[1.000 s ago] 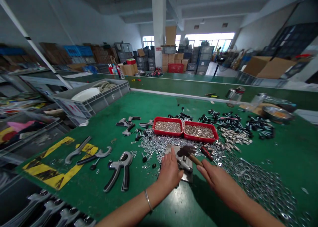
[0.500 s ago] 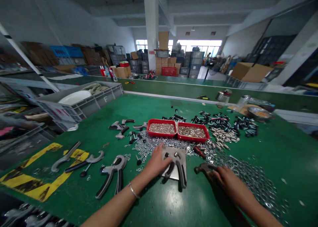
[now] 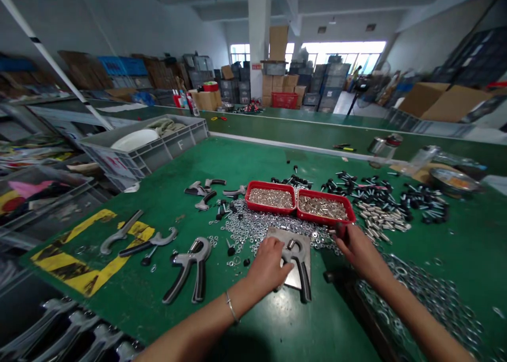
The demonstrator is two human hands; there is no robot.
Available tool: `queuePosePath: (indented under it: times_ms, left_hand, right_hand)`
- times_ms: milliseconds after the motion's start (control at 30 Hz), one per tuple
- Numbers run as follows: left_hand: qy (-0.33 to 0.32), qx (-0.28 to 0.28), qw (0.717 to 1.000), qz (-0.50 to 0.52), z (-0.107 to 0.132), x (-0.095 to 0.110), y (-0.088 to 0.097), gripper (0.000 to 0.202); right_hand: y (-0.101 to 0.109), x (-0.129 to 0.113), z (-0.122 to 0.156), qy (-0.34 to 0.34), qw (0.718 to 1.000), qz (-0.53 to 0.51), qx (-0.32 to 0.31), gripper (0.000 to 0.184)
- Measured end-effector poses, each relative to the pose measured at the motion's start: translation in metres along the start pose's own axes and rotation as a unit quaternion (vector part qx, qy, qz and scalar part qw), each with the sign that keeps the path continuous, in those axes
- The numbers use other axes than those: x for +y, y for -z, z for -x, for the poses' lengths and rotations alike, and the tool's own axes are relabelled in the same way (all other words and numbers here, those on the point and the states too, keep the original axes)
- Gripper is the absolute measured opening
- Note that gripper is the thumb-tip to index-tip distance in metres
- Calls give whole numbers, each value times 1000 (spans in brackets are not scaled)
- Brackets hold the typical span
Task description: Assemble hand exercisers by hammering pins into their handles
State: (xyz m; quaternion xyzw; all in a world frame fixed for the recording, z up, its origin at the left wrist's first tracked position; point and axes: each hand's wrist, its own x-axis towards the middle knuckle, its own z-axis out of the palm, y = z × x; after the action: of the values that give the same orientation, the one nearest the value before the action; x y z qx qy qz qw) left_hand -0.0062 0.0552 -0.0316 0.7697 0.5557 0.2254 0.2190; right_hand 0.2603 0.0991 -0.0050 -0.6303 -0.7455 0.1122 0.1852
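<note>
A grey and black hand-grip tool [image 3: 299, 259] lies on a small metal plate [image 3: 277, 234] on the green table. My left hand [image 3: 268, 267] is closed over the tool's left handle and presses it to the plate. My right hand [image 3: 356, 248] reaches forward to the right of the plate, its fingers pinched round a small dark red-handled tool [image 3: 339, 230] beside the red trays. A hammer [image 3: 336, 276] lies on the table under my right forearm, with no hand on it.
Two red trays [image 3: 271, 187] [image 3: 348, 209] of small metal parts stand behind the plate. Washers [image 3: 245, 227] lie strewn around it, with black-capped bolts [image 3: 372, 190] at the right. Another hand grip [image 3: 190, 269] and loose handles [image 3: 152, 243] lie left. A grey crate [image 3: 158, 156] stands far left.
My right hand has laid the hammer down and moved forward to the red-handled tool. The hand-grip tool now lies on the plate under my left hand.
</note>
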Motion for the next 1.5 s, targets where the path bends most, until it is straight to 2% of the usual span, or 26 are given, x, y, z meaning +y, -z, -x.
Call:
queuePosePath:
  times_ms: [67, 167, 233, 367, 533, 600, 667, 767, 833, 867, 900, 933, 1000, 1067, 1167, 1233, 1300, 1433, 1500]
  left_hand:
    - [4, 8, 1000, -5, -5, -3, 0, 36]
    - [15, 17, 1000, -16, -5, -6, 0, 37]
    - [22, 15, 999, -19, -4, -6, -1, 38]
    - [35, 0, 999, -17, -5, -5, -2, 38]
    - [38, -3, 999, -11, -5, -4, -4, 40]
    - [40, -3, 999, -5, -5, -5, -4, 39]
    - [37, -6, 999, 6, -4, -7, -4, 41]
    - [24, -17, 999, 30, -3, -11, -2, 46]
    - [20, -22, 999, 41, -3, -12, -1, 47]
    - [21, -23, 999, 45, -3, -12, -1, 46]
    - [22, -22, 998, 47, -3, -12, -1, 44]
    - [24, -20, 998, 46, -3, -11, 0, 42]
    - [28, -18, 999, 42, -4, -10, 1, 38]
    - [30, -20, 999, 37, -4, -9, 1, 38]
    - [30, -26, 999, 35, -4, -9, 2, 39]
    - [32, -28, 998, 36, -4, -10, 1, 38]
    - [33, -27, 998, 37, -4, -10, 1, 37]
    - [33, -27, 998, 38, -4, -11, 1, 40]
    - [34, -27, 998, 37, -4, -11, 1, 40]
  right_hand:
    - [-3, -24, 2, -27, 979, -198, 31, 23]
    - [-25, -60, 5, -80, 913, -398, 44, 28]
    - [-42, -74, 6, -98, 890, -443, 41, 29]
    - [-63, -78, 3, -111, 874, -472, 27, 30]
    - [-65, -73, -1, -111, 876, -469, 10, 31]
    - [-64, -74, 0, -110, 886, -450, 8, 29]
    - [-63, -76, 4, -101, 914, -392, 13, 28]
    - [-63, -83, 8, -60, 967, -245, 24, 28]
    - [-62, -89, 4, -36, 981, -192, 23, 28]
    - [-60, -92, -1, -33, 978, -205, 12, 28]
    - [-59, -93, -7, -43, 966, -254, -4, 28]
    - [-57, -93, -14, -63, 943, -326, -26, 29]
    - [-53, -88, -27, -103, 876, -466, -67, 35]
    - [-51, -79, -32, -128, 824, -549, -61, 43]
    - [-55, -66, -23, -130, 803, -582, -4, 39]
    - [-60, -63, -12, -121, 811, -572, 9, 32]
    - [-64, -65, -3, -111, 837, -536, 10, 29]
    - [-67, -70, 1, -103, 870, -482, 12, 31]
    - [-68, -72, 2, -94, 897, -431, 23, 31]
